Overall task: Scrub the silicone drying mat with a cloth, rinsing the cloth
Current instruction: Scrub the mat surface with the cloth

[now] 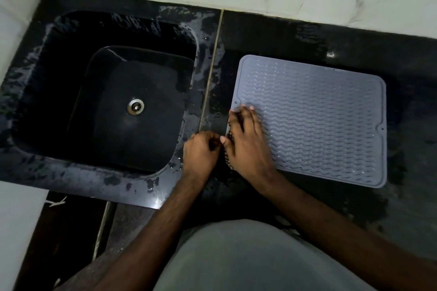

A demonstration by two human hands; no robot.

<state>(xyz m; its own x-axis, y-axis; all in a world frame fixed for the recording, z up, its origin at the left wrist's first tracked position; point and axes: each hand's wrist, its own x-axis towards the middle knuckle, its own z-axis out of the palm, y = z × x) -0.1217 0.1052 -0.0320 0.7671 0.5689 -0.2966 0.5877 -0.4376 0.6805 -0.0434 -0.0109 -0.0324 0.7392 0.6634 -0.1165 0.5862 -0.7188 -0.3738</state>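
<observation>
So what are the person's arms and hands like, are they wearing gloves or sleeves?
No gloves and no sleeves in view: the left hand and right hand are bare, as are both forearms. No watch, ring or bracelet shows. Fingernails look short. A grey garment covers the body below.

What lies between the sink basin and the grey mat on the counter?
In the head view, a wet strip of black counter with a pale seam line runs between sink and mat. Nearer the person, the left hand sits in that gap.
</observation>
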